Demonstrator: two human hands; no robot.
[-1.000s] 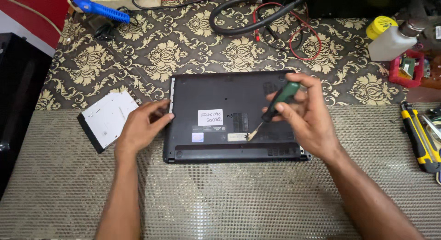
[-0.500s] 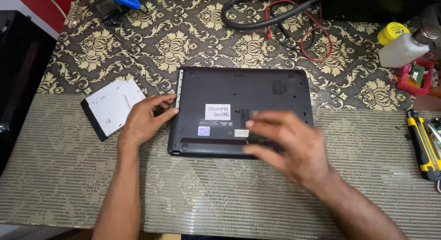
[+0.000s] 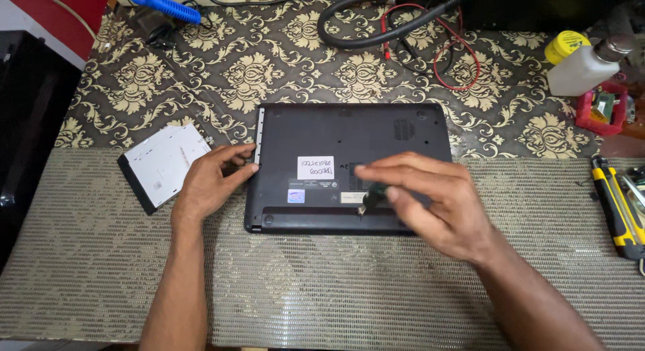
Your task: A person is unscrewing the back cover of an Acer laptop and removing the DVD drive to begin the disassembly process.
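your left hand (image 3: 209,183) rests flat at the left edge of the laptop (image 3: 349,166), fingers loosely spread, fingertips touching the rim near the open slot on that side. the laptop lies upside down in the middle of the desk (image 3: 336,290), dark underside up, with a white sticker (image 3: 316,167) near its centre. your right hand (image 3: 437,203) sits over the front right part of the base, fingers curled and pinching a small screwdriver (image 3: 371,198) with a dark handle, its tip down on the underside near the front edge. just beside your left hand, on the desk, lies a flat white disc drive (image 3: 163,164), tilted, apart from the laptop. at the far right edge there's a yellow and black tool (image 3: 618,206). further back on the right stand a white bottle (image 3: 583,69) and a yellow cap (image 3: 566,45) next to it. a thick black hose (image 3: 376,30) loops across the top, with a red wire (image 3: 463,62) coiled near it. a blue tool (image 3: 161,3) sits at the top left.
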